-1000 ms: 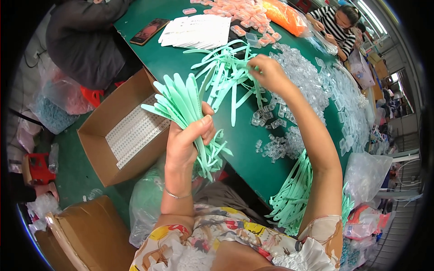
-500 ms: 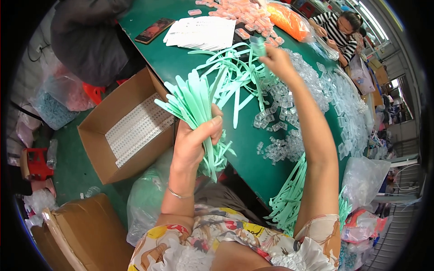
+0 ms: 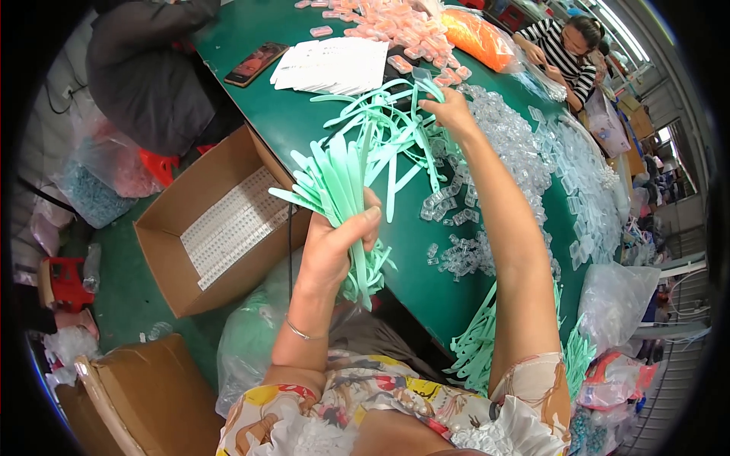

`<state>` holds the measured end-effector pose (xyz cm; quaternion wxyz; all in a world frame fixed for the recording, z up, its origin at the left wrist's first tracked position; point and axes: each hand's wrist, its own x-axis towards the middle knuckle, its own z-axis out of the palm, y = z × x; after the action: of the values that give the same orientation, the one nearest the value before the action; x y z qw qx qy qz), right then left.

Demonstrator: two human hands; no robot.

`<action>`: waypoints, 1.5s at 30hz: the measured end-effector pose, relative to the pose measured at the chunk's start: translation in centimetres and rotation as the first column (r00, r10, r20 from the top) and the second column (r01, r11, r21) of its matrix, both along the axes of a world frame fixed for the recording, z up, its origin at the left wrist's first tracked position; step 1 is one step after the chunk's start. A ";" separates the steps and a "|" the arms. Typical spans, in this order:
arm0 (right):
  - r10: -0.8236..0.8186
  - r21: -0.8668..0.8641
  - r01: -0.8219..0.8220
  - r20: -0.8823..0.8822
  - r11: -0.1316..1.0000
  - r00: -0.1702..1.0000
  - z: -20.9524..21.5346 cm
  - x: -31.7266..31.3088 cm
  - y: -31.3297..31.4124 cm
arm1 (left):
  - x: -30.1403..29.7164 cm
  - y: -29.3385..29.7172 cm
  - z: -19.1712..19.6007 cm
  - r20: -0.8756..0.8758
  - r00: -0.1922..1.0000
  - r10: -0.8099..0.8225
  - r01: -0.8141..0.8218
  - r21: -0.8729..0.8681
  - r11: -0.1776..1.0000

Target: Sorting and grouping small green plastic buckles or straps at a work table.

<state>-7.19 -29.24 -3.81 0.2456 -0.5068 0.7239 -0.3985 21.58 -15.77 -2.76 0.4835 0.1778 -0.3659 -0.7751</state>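
My left hand (image 3: 346,239) is closed round a thick bundle of mint-green straps (image 3: 334,175), held up in front of me over the table's near edge. The flat ends fan out above the fist, and narrow ends hang below it. Farther off, my right hand (image 3: 450,114) pinches a mint-green strap (image 3: 430,90) at the far side of a loose heap of straps (image 3: 391,125). A small clear piece seems to sit by that strap's end, too blurred to make out fully. Beside the right forearm lies a pile of small clear plastic pieces (image 3: 511,144).
On the green table (image 3: 414,285) are white papers (image 3: 331,64), a phone (image 3: 257,64), orange-and-clear pieces (image 3: 403,34) and more green straps (image 3: 475,342). An open cardboard box (image 3: 160,262) stands left. People sit at the far left and far right.
My right hand has moved slightly left and nearer, with the strap in its fingers now sharper to see. The left hand still grips its bundle, a little lower and farther right.
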 end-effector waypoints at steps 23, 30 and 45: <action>-0.253 -0.202 0.294 0.205 0.934 0.946 2.7 -5.0 3.9 | -3.9 -3.3 -2.0 0.015 0.999 -0.053 0.050 0.154 0.987; -0.032 -0.485 0.228 0.379 0.844 0.925 7.2 -5.0 7.3 | -3.3 -1.8 -1.0 0.041 0.999 -0.032 0.030 0.046 0.998; 0.379 -0.134 -0.457 -0.383 0.879 0.842 8.7 13.8 14.8 | -2.7 1.2 0.7 0.052 0.996 0.078 -0.073 -0.106 0.992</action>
<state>6.65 -14.48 4.86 0.1384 -0.7391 0.5781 -0.3170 18.89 -14.56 -2.11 0.5106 0.1878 -0.4121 -0.7309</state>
